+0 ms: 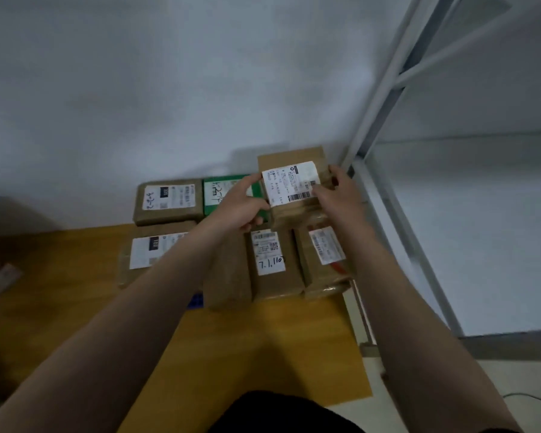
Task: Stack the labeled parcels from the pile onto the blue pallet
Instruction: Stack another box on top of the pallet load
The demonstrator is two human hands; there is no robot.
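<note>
Both hands meet at centre right of the frame on one brown parcel (294, 185) with a white label on top. The left hand (242, 207) clamps its left edge, thumb along the label's border and fingers curled under the near corner. The right hand (341, 192) closes on its right edge, fingertips lying over the label's barcode end. The parcel sits higher than the rest, over the back right corner of the stack, its far edge close to the grey wall (169, 89).

Beneath and to the left lie more labeled parcels, packed edge to edge: a green parcel (228, 192) just left of the held one, a brown parcel (167, 201) further left, and a front row of a wide flat parcel (150, 251), a parcel marked by hand (272, 260) and a taped parcel (325, 254) at the right. A sliver of blue pallet (196, 300) shows under the front edge, though blur makes it hard to be sure.

A white metal frame (384, 98) hems the stack on the right. Open room lies on the yellow floor (263, 339) in the lower centre and left.
</note>
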